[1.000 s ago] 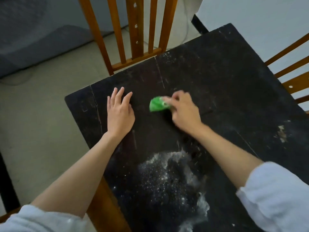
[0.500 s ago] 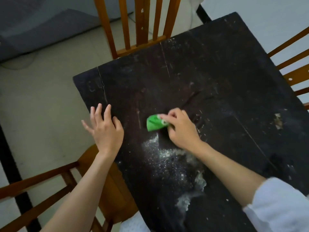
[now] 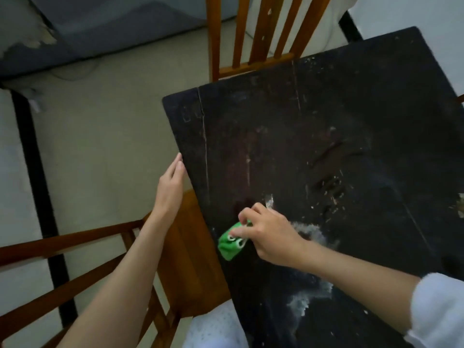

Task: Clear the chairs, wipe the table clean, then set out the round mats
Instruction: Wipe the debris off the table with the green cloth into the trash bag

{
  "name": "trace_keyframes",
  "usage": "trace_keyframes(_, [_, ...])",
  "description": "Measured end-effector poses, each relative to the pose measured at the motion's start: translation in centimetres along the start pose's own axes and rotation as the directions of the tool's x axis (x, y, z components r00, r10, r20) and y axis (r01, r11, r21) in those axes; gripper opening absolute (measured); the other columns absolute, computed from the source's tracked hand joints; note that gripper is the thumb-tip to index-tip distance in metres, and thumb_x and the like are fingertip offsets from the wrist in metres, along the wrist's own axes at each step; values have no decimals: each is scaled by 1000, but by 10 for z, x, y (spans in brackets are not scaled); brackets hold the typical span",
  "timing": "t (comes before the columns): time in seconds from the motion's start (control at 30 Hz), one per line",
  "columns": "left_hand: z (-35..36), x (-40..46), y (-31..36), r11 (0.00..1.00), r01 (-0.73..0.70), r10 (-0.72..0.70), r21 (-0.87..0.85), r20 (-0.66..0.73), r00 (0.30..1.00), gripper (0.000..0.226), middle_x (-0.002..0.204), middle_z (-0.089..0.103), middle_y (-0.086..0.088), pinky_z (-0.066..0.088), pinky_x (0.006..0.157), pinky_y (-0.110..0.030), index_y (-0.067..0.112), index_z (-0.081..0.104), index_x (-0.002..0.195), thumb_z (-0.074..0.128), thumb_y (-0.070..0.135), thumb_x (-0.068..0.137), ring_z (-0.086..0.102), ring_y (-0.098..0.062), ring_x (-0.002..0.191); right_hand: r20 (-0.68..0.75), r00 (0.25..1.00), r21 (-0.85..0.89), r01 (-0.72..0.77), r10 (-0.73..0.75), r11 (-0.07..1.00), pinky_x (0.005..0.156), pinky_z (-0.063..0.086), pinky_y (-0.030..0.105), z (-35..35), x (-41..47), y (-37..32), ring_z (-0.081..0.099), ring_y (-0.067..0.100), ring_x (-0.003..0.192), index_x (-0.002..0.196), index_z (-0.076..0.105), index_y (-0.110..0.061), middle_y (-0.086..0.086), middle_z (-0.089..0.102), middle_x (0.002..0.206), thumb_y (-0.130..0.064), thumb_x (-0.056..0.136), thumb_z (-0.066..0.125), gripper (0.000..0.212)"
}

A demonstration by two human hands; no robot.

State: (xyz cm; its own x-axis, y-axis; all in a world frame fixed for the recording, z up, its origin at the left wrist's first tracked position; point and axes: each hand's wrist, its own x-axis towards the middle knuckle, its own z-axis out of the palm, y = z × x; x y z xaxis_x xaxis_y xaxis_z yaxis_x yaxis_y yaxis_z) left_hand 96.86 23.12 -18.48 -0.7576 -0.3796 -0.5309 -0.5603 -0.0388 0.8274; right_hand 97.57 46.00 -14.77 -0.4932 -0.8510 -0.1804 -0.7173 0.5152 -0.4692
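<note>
While your right hand (image 3: 270, 236) is pinching the small green frog-eyed cloth (image 3: 232, 243) near the scratched black wooden desk's (image 3: 351, 121) left edge, half hiding it, your left hand (image 3: 172, 184) is hovering flat-fingered and released beside that edge; white powder (image 3: 305, 292) is lying blurred behind.

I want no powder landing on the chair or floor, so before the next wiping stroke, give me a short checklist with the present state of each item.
1. Cloth held firmly: ok. The right hand pinches the green cloth, which lies on the black table.
2. Powder gathered: not ok. White powder lies behind the cloth, and more sits beside the wrist.
3. Distance from the table edge: not ok. The cloth is close to the left edge, above the wooden chair.
4. Left hand ready to catch: cannot tell. The left hand lies open against the edge, further along than the cloth.
5. Round mats at hand: cannot tell; none in view.
</note>
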Motion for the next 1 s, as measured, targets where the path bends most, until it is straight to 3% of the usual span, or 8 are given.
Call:
trace_keyframes(0.3, [-23,-12,-19,959,211,-188,-191,130,974,60,129,56,2,21,113,-47,23,50,131,8,50,99,49,-19,121,-177,978,-77,-121,106,990,67,45,44,-2,106,0,52,33,90,105,68,-21,12,58,100,-3,71,68,38])
trace_keyframes(0.43, [-18,-22,-24,977,179,-163,-117,135,977,50,136,51,-3,28,111,-45,19,44,136,17,42,101,47,-23,126,-56,995,-103,73,-79,992,70,47,42,24,21,-6,54,30,92,98,66,-25,8,59,101,-7,61,74,42])
trace_keyframes(0.53, [4,-42,-25,993,-6,2,120,31,1000,45,146,37,-2,34,109,-36,17,35,143,40,28,100,39,-18,132,138,981,-105,149,-134,983,67,49,37,25,-45,-8,54,24,91,97,65,-32,1,57,100,-8,58,70,46])
trace_keyframes(0.6, [17,-58,-31,879,-189,201,438,18,979,53,153,23,-2,26,113,-33,18,28,146,47,23,97,25,-17,140,183,971,-104,173,-153,979,66,50,36,13,-61,-5,56,23,89,97,67,-33,1,58,100,-8,60,69,45])
trace_keyframes(0.7, [34,-71,-42,622,-313,317,718,134,939,55,158,11,-4,18,114,-37,18,25,147,46,25,96,3,-22,146,-60,998,-92,-14,8,996,64,46,37,-6,-36,15,56,29,83,95,70,-26,9,60,96,-11,70,50,35])
trace_keyframes(0.77, [40,-73,-46,540,-292,303,789,142,942,55,158,8,-4,15,115,-41,21,23,148,41,31,97,-3,-23,146,-262,951,-78,-191,165,978,62,44,38,-18,3,34,54,35,82,98,71,-22,13,59,95,-11,70,43,41])
trace_keyframes(0.87, [43,-73,-47,471,-249,299,846,113,947,54,159,7,-2,6,116,-46,26,21,148,38,36,98,-5,-22,146,-262,876,-50,-432,406,900,72,44,44,-31,48,54,47,37,97,110,68,-23,13,55,107,-3,77,48,43])
trace_keyframes(1.0, [46,-76,-45,440,-223,305,870,89,948,52,158,10,-3,1,115,-52,25,26,147,40,33,97,-6,-21,146,-239,910,-71,-364,338,929,67,45,40,-5,-3,42,52,38,88,96,71,-21,12,59,100,1,62,60,42])
